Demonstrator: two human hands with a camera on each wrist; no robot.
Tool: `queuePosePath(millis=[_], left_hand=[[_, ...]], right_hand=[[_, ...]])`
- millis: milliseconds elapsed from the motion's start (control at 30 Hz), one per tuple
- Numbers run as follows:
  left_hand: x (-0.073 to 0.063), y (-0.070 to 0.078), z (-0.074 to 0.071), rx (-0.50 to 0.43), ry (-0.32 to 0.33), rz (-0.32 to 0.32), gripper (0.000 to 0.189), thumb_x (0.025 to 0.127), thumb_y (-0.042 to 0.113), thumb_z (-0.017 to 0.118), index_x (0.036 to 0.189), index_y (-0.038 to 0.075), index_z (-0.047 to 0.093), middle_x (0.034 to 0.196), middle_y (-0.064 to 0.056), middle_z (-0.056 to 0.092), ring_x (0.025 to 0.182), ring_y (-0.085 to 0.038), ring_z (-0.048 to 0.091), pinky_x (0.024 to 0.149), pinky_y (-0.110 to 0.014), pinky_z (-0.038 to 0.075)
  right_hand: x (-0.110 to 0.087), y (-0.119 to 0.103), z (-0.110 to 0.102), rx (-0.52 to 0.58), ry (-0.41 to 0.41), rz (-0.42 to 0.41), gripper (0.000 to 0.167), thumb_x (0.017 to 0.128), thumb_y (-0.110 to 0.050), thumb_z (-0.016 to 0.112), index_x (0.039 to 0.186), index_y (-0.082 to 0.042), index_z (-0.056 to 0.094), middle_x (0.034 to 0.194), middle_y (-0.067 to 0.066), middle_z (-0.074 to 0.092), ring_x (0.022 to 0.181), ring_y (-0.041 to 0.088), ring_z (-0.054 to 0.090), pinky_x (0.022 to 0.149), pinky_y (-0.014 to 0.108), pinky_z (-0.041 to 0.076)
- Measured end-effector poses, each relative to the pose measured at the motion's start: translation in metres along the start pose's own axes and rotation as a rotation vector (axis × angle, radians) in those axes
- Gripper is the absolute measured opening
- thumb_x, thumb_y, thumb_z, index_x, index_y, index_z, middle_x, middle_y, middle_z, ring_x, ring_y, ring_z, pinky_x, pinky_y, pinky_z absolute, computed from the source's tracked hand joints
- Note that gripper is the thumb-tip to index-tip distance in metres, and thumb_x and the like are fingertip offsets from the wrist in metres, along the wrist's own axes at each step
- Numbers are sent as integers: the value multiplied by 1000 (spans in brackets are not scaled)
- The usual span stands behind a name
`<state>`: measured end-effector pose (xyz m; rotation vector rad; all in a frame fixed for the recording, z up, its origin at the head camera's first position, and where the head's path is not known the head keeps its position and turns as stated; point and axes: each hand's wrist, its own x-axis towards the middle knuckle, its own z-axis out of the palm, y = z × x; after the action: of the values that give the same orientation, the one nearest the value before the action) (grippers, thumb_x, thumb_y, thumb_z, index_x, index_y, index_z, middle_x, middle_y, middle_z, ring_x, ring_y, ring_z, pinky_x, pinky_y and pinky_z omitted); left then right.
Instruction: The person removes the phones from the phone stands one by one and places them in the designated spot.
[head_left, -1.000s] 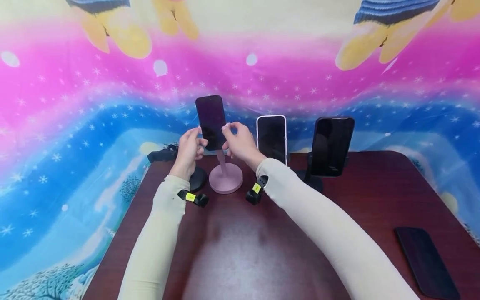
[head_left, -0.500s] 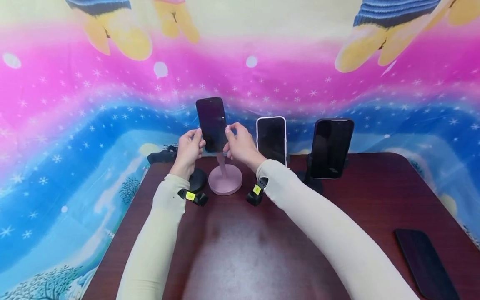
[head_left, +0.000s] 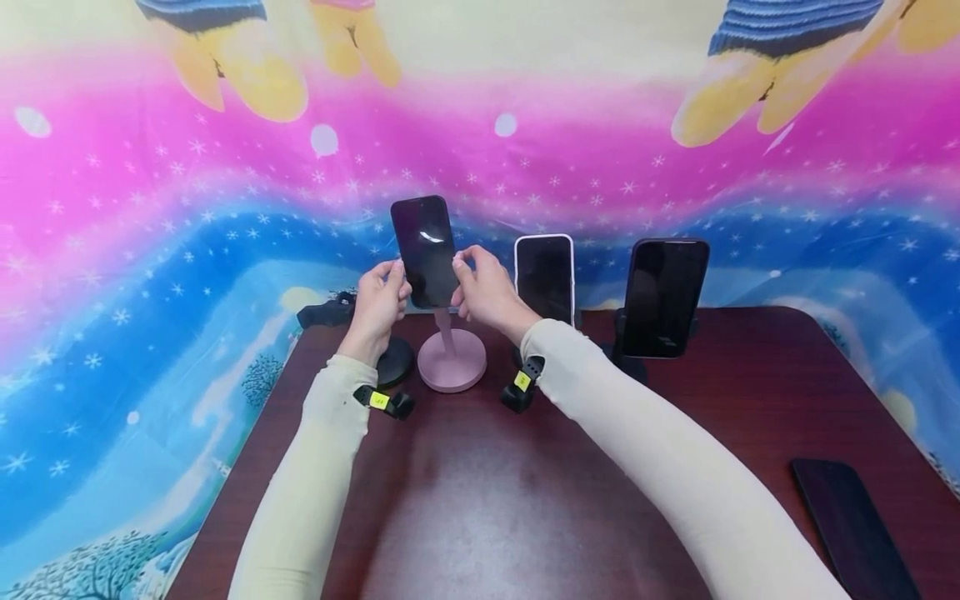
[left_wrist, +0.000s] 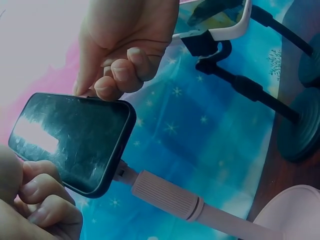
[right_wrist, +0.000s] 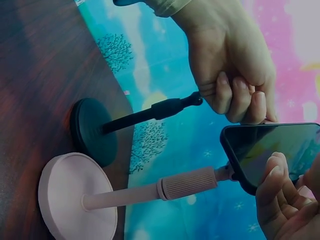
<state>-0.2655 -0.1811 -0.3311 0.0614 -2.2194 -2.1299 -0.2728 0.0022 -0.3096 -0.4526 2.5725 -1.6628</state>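
Note:
A black smartphone (head_left: 424, 250) stands nearly upright on a pink phone stand (head_left: 452, 367), its screen dark with a bright reflection. My left hand (head_left: 377, 302) holds the phone's left edge, thumb in front and the other fingers curled. On the opposite edge, my right hand (head_left: 489, 292) grips with thumb and fingertips. In the left wrist view, the phone (left_wrist: 75, 140) joins the stand's ribbed pink stem (left_wrist: 167, 195) at its lower end. The phone's back and the mount behind it are hidden.
Right of the hands, a white-cased phone (head_left: 545, 279) and a black phone (head_left: 666, 296) sit on stands. A black round stand base (head_left: 395, 362) is behind my left wrist. Another phone (head_left: 851, 521) lies on the table's right side. A patterned cloth (head_left: 225, 242) hangs behind.
The held phone has shifted slightly down and right in the view, and a bright reflection has appeared on its screen. My right hand has moved slightly right along with it.

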Motion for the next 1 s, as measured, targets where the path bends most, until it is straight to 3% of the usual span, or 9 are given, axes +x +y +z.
queuePosePath(millis=[100,267,567,700,900,1000], left_hand=[[-4,3,1,-14,-5,34,47,109,38,40,141,4,42,62,9,39,49,-5,28,48,-18,26],[-12,7,1,-25,-6,67,46,109,36,40,143,4,43,61,8,39,47,-6,28,48,-19,26],[-32,10,0,56,-11,130,44,110,35,39,142,5,43,61,7,41,49,-7,33,49,-21,29],[-39,9,0,58,-15,174,41,110,33,39,137,3,44,58,7,37,48,-7,30,48,-21,28],[-50,11,4,26,-10,268,22,110,26,41,114,6,47,55,7,31,46,-7,26,46,-20,25],[-55,12,5,5,-15,295,18,110,26,41,109,9,46,55,7,30,46,-7,24,46,-20,23]], right_hand=[[-2,-4,-3,4,-6,-7,32,110,-29,41,132,-7,50,69,11,66,48,16,60,56,40,59],[-9,-9,-7,-5,-17,-34,34,111,-29,41,135,-7,48,70,11,66,50,18,60,55,35,57],[-26,-12,-11,-30,-25,-77,33,110,-30,42,133,-7,49,73,14,66,62,38,66,54,32,54],[-32,-12,-12,-31,-13,-126,33,110,-29,42,132,-5,50,68,11,63,60,37,66,56,32,54],[-44,-12,-13,-2,12,-171,31,110,-28,42,129,-4,51,62,9,59,52,26,62,57,33,56],[-50,-13,-14,14,8,-176,30,110,-28,42,128,-5,51,62,8,58,51,25,61,56,34,56]])
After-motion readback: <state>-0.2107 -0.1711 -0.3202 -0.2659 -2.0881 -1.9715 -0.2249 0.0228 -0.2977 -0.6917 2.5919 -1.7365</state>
